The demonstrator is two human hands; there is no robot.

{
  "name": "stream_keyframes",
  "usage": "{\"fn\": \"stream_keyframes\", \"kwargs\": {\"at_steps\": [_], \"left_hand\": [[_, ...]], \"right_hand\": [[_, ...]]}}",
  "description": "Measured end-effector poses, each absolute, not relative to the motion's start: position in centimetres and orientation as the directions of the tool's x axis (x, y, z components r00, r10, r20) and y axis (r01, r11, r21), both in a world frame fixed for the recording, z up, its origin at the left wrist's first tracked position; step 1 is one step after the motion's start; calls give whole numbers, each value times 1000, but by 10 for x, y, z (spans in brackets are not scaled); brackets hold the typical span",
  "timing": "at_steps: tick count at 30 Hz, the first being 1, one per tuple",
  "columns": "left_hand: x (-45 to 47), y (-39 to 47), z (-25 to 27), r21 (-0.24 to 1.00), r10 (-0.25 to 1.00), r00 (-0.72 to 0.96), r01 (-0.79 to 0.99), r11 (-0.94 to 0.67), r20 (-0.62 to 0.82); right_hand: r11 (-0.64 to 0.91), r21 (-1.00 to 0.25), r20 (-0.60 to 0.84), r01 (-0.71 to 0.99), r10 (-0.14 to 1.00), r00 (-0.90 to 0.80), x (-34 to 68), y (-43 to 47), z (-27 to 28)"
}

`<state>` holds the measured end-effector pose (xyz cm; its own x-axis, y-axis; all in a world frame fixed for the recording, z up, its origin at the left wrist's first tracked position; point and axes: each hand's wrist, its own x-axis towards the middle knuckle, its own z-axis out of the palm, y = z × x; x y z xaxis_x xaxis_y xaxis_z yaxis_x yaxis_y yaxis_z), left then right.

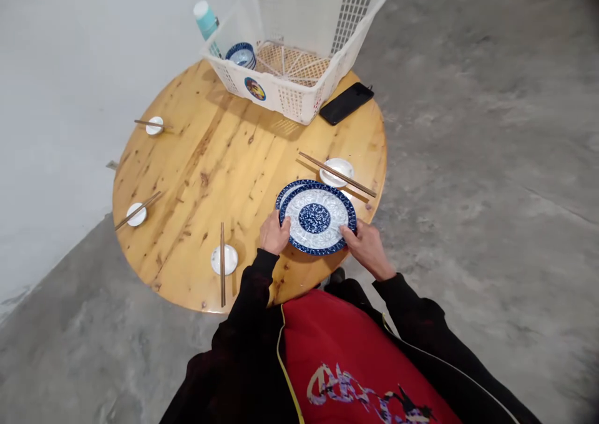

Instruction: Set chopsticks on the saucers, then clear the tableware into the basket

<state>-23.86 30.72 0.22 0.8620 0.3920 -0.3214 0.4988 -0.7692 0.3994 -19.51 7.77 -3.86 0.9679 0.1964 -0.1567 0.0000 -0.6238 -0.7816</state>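
Two or more blue-and-white plates (314,218) are stacked over the near right part of the round table, the top one shifted slightly toward me. My left hand (275,232) grips their left rim, thumb on top and fingers hidden underneath. On the opposite rim, my right hand (368,247) is closed the same way. Just beyond the plates, a pair of chopsticks (339,174) rests across a small white dish (337,171). Left of my left hand, another white dish (229,260) carries chopsticks (222,280) pointing toward me.
A white plastic basket (299,100) stands at the table's far side, with blue-and-white bowls (241,55) inside. Beside it are a black phone (347,103) and a turquoise bottle (204,19). Two more white dishes with chopsticks lie along the left edge of the wooden table (187,193).
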Motion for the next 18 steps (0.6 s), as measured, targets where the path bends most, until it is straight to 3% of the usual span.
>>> {"fn": "stream_keyframes", "kwargs": {"at_steps": [14, 18], "left_hand": [[-221, 306, -16, 274, 552, 762, 642, -717, -339], [-218, 303, -24, 255, 563, 764, 639, -725, -316]], "right_hand": [[-695, -697, -157, 176, 387, 908, -149, 86, -65], [-755, -617, -198, 221, 421, 885, -143, 85, -67]]}}
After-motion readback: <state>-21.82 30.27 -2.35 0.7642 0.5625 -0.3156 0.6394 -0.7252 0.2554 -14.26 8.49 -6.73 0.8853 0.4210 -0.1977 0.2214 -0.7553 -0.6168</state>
